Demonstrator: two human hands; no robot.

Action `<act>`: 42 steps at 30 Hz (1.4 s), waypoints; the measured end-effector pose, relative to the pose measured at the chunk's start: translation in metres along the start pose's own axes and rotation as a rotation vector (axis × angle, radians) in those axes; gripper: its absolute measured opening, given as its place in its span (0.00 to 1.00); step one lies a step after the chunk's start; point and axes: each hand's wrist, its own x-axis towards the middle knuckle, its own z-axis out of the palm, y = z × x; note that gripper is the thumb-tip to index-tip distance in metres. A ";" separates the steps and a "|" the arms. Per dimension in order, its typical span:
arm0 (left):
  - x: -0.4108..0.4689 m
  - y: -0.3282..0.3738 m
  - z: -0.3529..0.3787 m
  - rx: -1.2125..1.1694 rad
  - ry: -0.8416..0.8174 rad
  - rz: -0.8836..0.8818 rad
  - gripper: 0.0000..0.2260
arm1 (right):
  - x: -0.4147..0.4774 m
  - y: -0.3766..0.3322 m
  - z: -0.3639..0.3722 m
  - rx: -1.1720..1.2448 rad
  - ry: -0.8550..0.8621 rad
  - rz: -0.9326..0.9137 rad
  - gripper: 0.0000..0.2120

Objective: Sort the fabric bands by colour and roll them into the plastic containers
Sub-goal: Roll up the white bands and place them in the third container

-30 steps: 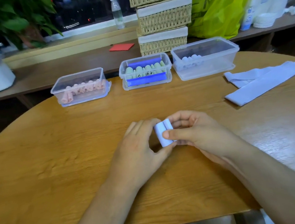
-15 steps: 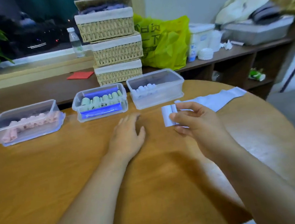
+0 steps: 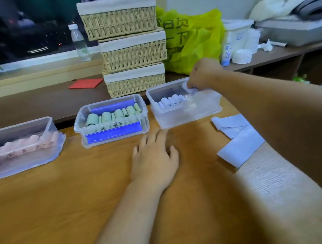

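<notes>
Pale white cloth, rolled up small, is pinched in the right hand (image 3: 203, 77); the fingers curl down round this roll (image 3: 191, 90) and hold it just inside the rim of the right box (image 3: 187, 116) (the fingers hide most of the roll, so only its low end shows). The left hand (image 3: 154, 158) lies flat on the wooden table (image 3: 65, 203), near the middle, with its fingers straight and a little spread; it holds nothing.

I think the step now is putting the roll away with its own colour. The next move would be to bring it down beside the white rolls (image 3: 170, 100), on the bare right part of the box floor, and let go softly so it does not spring open; after that, the flat bands (image 3: 241, 144) on the right of the table wait to be rolled.

Now the counting. There are three plastic boxes in a row on the far side of the table. The left box (image 3: 20, 164) has pink rolls (image 3: 18, 146), maybe six, but they are blurry. The middle box (image 3: 78, 121) has green rolls (image 3: 113, 115), about five big ones. The right box has four or five white ones. The flat bands look like two, though I cannot be sure. Far behind stand three woven baskets (image 3: 128, 53), one bottle (image 3: 79, 43) and one yellow-green bag (image 3: 191, 40).
</notes>
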 end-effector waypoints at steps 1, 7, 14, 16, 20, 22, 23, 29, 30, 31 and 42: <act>-0.001 0.000 0.000 0.000 -0.014 -0.005 0.26 | 0.007 -0.004 0.006 -0.085 -0.018 -0.003 0.09; 0.000 0.000 0.000 0.016 -0.053 -0.004 0.27 | 0.023 -0.006 0.032 -0.217 -0.024 -0.013 0.09; -0.001 0.001 -0.001 0.023 -0.065 -0.005 0.26 | 0.035 -0.001 0.041 -0.297 -0.013 -0.025 0.12; -0.002 0.002 -0.002 0.030 -0.069 -0.005 0.25 | 0.038 -0.002 0.043 -0.333 -0.034 -0.029 0.14; -0.002 0.003 -0.002 0.029 -0.075 -0.002 0.25 | 0.048 -0.005 0.044 -0.324 -0.107 0.004 0.15; -0.002 0.003 -0.002 0.034 -0.074 -0.004 0.25 | 0.055 -0.004 0.043 -0.211 -0.206 0.090 0.15; -0.002 0.003 -0.002 0.033 -0.074 -0.004 0.25 | 0.059 -0.002 0.043 -0.143 -0.239 0.119 0.14; -0.003 0.003 -0.002 0.033 -0.070 -0.003 0.24 | 0.060 -0.001 0.045 -0.208 -0.321 0.094 0.11; -0.004 0.004 -0.002 0.033 -0.069 -0.001 0.24 | 0.057 -0.004 0.043 -0.289 -0.282 0.055 0.09; -0.004 0.004 -0.002 0.031 -0.067 0.001 0.24 | 0.052 -0.005 0.040 -0.366 -0.240 0.009 0.07; -0.005 0.005 -0.004 0.015 -0.044 0.036 0.21 | -0.045 0.020 0.013 0.105 0.244 -0.273 0.10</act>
